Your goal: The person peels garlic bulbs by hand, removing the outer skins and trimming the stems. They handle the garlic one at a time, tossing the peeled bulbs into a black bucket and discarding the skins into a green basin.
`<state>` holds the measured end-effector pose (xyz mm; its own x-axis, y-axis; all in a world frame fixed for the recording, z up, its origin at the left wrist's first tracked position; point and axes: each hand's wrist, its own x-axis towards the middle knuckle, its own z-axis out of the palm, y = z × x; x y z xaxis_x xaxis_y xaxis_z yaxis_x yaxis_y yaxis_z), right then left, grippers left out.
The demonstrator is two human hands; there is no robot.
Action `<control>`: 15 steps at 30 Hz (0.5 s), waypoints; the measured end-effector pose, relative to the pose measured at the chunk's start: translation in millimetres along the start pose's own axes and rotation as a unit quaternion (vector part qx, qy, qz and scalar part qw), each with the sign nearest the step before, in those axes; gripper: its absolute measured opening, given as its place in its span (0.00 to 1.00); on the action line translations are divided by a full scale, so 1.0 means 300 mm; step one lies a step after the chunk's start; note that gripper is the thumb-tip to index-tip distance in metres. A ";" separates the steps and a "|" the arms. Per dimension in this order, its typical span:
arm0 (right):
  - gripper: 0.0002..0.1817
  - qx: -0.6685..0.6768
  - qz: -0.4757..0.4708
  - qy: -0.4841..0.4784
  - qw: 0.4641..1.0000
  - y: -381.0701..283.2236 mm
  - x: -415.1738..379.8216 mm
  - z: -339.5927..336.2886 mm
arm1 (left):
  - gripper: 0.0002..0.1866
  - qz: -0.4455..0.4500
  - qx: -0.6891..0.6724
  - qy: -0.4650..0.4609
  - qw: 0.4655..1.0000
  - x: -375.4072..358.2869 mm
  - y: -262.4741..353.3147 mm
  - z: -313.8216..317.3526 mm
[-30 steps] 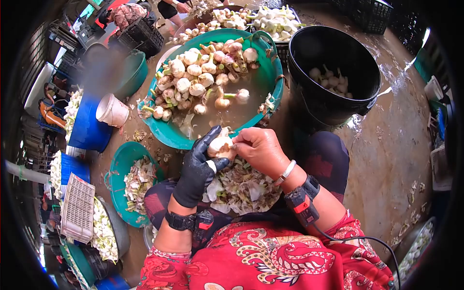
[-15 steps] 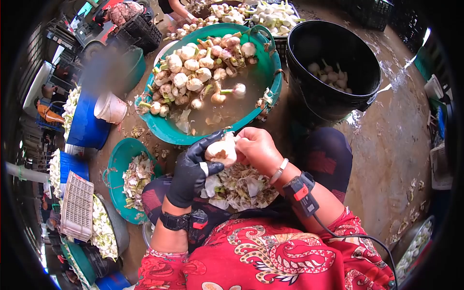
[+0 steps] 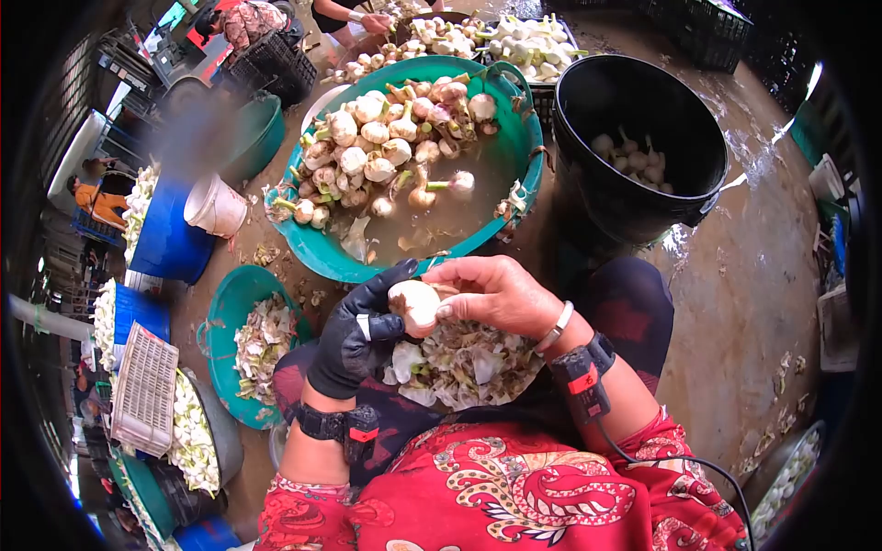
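A garlic bulb (image 3: pixel 414 308) with brownish outer skin and a pale body is gripped in my left hand (image 3: pixel 354 331), which wears a black glove with a white band on one finger. My bare right hand (image 3: pixel 501 296) pinches at the bulb's right side with thumb and fingers, where a bit of stem or skin shows. Below both hands lies a heap of peeled garlic skins (image 3: pixel 469 363) between my knees. Just beyond them stands a green tub (image 3: pixel 335 266) of murky water, with many unpeeled garlic bulbs (image 3: pixel 367 138) piled on its left.
At the right is a black bucket (image 3: pixel 597 202) with several trimmed bulbs (image 3: pixel 634 163) inside. A green basin (image 3: pixel 219 317) of skins sits to my left, near a white pail (image 3: pixel 216 207) and a blue tub (image 3: pixel 170 248). Another person's hand (image 3: pixel 375 23) is at the far pile.
My right hand has turned and its fingers have spread further along the bulb's right side. The bulb has rotated in my left hand. The view has tilted slightly.
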<state>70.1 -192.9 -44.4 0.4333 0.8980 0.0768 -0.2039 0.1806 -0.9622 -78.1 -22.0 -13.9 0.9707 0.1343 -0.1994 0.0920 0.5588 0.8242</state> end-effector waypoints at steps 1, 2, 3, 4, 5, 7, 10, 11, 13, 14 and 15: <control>0.11 -0.027 -0.002 0.006 1.000 0.004 0.006 -0.003 | 0.35 -0.022 0.016 0.010 1.000 0.008 0.005 -0.001; 0.09 -0.072 0.006 0.017 0.997 -0.011 0.008 -0.007 | 0.35 -0.034 0.063 0.018 0.997 0.010 0.020 0.027; 0.07 -0.116 -0.053 0.031 0.991 -0.006 0.014 -0.003 | 0.39 -0.055 0.048 0.049 0.996 0.007 0.040 0.068; 0.06 -0.148 -0.078 0.032 0.985 -0.007 0.013 -0.004 | 0.40 -0.048 0.078 0.020 0.996 0.008 0.054 0.081; 0.06 -0.179 -0.101 0.033 0.978 -0.011 0.011 -0.003 | 0.42 -0.042 0.106 -0.006 0.993 0.002 0.061 0.087; 0.07 -0.206 -0.137 0.045 0.968 -0.027 0.009 -0.004 | 0.45 0.007 0.279 0.033 0.960 0.001 0.042 0.065; 0.06 -0.215 -0.141 0.036 0.966 -0.045 0.001 -0.015 | 0.46 -0.002 0.233 0.013 0.972 0.007 0.048 0.074; 0.06 -0.208 -0.152 0.034 0.966 -0.041 0.000 -0.014 | 0.45 -0.013 0.199 0.002 0.980 0.007 0.052 0.073; 0.05 -0.200 -0.163 0.032 0.966 -0.031 -0.002 -0.009 | 0.45 -0.024 0.165 -0.008 0.986 0.006 0.054 0.076; 0.04 -0.214 -0.166 0.035 0.962 -0.024 -0.003 -0.006 | 0.43 -0.026 0.179 -0.010 0.983 0.005 0.055 0.078; 0.04 -0.227 -0.170 0.039 0.958 -0.021 -0.002 -0.002 | 0.42 -0.029 0.193 -0.012 0.981 0.003 0.056 0.080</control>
<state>71.7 -194.9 -38.6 0.4742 0.7829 0.4027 0.3555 0.2482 -0.9011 -70.3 -32.2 12.4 0.9657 0.0891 -0.2440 0.2209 0.2129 0.9518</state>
